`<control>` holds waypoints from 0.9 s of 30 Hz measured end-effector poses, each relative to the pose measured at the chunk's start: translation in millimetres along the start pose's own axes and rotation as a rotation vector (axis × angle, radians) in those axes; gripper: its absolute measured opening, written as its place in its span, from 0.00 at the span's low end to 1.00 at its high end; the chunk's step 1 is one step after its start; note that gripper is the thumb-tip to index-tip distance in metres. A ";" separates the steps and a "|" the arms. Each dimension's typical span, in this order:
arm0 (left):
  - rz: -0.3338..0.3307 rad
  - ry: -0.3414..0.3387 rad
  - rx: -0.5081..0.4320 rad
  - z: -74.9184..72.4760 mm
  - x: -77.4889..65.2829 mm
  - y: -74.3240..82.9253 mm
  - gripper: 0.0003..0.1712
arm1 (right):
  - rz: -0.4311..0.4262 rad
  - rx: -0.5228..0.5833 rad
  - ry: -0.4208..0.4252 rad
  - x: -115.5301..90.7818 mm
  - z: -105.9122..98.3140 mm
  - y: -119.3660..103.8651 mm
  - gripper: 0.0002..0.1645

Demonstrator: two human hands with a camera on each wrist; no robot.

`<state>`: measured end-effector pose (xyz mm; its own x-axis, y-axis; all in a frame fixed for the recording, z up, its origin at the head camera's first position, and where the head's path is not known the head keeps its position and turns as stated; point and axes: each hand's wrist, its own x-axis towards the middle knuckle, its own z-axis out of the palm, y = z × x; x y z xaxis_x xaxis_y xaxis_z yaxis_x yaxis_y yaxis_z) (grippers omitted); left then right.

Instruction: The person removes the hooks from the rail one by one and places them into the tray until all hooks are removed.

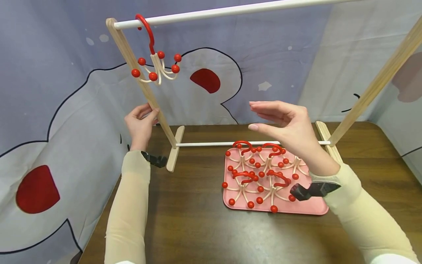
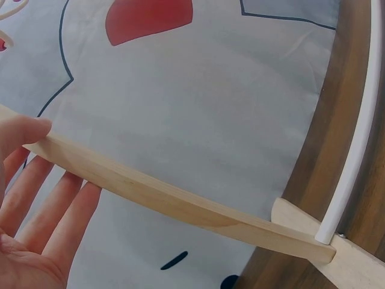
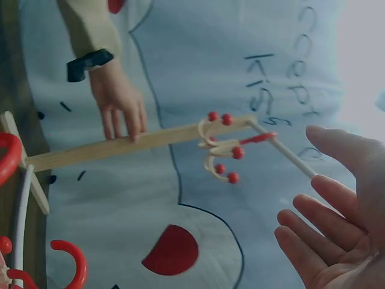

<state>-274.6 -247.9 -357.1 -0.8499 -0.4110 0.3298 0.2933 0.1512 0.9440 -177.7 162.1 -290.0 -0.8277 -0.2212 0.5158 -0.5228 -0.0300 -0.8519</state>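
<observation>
My left hand [image 1: 141, 123] holds the left upright post [image 1: 153, 99] of a wooden rack, with the thumb on one side and the fingers on the other, as the left wrist view shows. In mid-air above the pink tray [image 1: 310, 209], my right hand [image 1: 290, 124] has its thumb and fingers apart with nothing between them. A small hanger [image 1: 158, 68] with a red hook and curved cream arms tipped with red balls hangs from the white top rod [image 1: 211, 14], close to the left post. Several more such hangers [image 1: 244, 187] lie on the tray, partly behind the right hand and wrist.
A white lower rod [image 1: 204, 144] joins the rack's left foot [image 1: 175, 148] to its right foot. The right upright post [image 1: 376, 84] leans outward in the head view. Behind the brown table [image 1: 197, 234] hangs a printed cloth [image 1: 263, 66].
</observation>
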 end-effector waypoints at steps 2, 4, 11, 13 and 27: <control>0.000 0.001 0.002 -0.8 -0.6 -0.1 0.17 | -0.004 -0.014 -0.027 10.5 7.1 1.4 0.25; -0.001 0.003 0.008 -1.5 -1.1 -0.1 0.17 | -0.006 -0.027 -0.048 20.6 14.2 1.9 0.25; -0.005 -0.002 0.008 -0.6 -1.6 5.3 0.17 | -0.011 -0.026 -0.063 53.8 40.0 -14.8 0.21; -0.004 -0.007 0.013 0.2 -4.1 11.1 0.17 | -0.005 -0.022 -0.064 64.2 45.7 -15.2 0.21; -0.004 0.000 0.024 -1.7 -3.1 4.6 0.16 | 0.048 -0.015 -0.052 129.7 72.1 -20.8 0.27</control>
<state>-269.9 -247.4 -353.8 -0.8509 -0.4117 0.3263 0.2793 0.1715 0.9448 -259.5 63.8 -212.0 -0.8403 -0.2725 0.4687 -0.4861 -0.0039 -0.8739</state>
